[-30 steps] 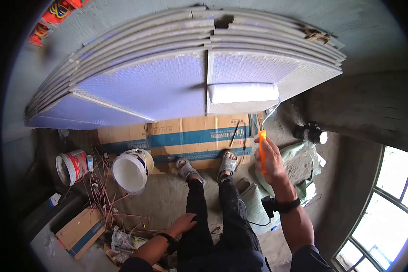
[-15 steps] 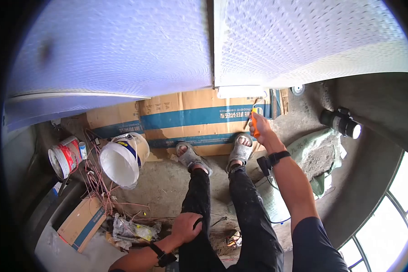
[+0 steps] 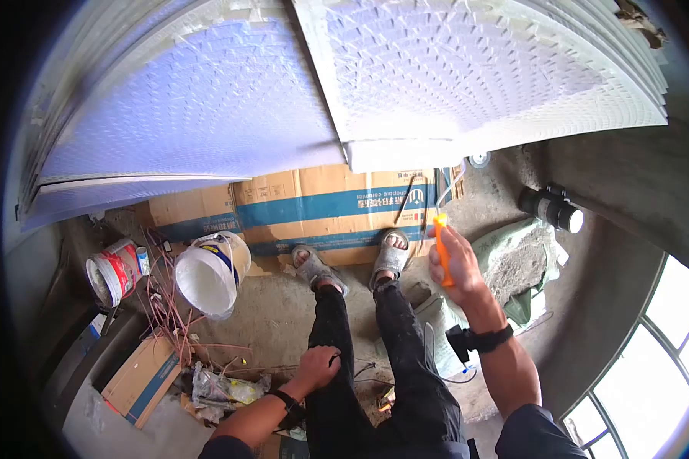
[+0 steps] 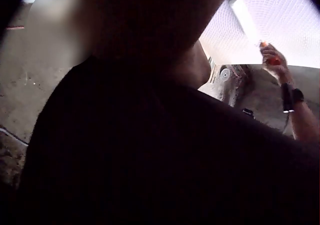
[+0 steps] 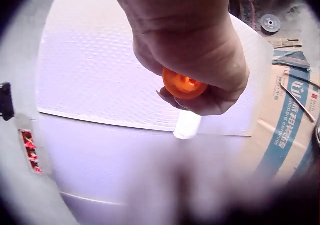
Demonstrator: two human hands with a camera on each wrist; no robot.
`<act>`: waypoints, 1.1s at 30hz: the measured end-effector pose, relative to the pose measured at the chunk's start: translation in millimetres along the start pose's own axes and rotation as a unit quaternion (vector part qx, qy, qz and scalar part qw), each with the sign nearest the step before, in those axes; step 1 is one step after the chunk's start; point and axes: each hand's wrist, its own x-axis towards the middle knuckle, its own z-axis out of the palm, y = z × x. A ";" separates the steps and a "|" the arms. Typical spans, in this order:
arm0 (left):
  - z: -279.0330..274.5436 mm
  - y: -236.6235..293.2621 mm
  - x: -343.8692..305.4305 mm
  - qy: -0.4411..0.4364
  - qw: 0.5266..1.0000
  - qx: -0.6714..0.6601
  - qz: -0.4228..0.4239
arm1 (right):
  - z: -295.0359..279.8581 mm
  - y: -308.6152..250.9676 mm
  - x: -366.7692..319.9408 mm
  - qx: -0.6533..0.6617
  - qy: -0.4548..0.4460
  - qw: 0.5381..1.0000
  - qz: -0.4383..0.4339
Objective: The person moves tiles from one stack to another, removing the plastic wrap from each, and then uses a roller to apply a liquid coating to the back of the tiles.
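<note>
My right hand (image 3: pixel 462 266) grips the orange handle (image 3: pixel 442 249) of a paint roller. Its white roller sleeve (image 3: pixel 398 155) lies along the lower edge of the front textured tile (image 3: pixel 467 76), just right of a vertical seam. In the right wrist view the round handle end (image 5: pixel 185 84) pokes out of the fist, and part of the white sleeve (image 5: pixel 189 126) shows beyond it against the tile. My left hand (image 3: pixel 318 367) rests on the left thigh, its fingers loosely bent. A dark sleeve fills most of the left wrist view, so that hand is hidden there.
Flattened cardboard (image 3: pixel 314 206) lies below the leaning tile stack. A white bucket (image 3: pixel 207 283), a red-and-white pail (image 3: pixel 115 274) and tangled copper-coloured wires (image 3: pixel 164 306) are on the left. To the right sit a lit work lamp (image 3: pixel 555 210) and an open sack of grey powder (image 3: pixel 513 264).
The roller went down the right tile to its bottom edge, then shifted slightly up and left. The head view tilted down and partly back up. The left hand stayed on the thigh.
</note>
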 end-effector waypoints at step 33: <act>0.7 1.3 11.8 0.017 0.997 0.070 0.018 | -58.2 -59.7 -73.7 -0.042 -0.030 0.993 -0.105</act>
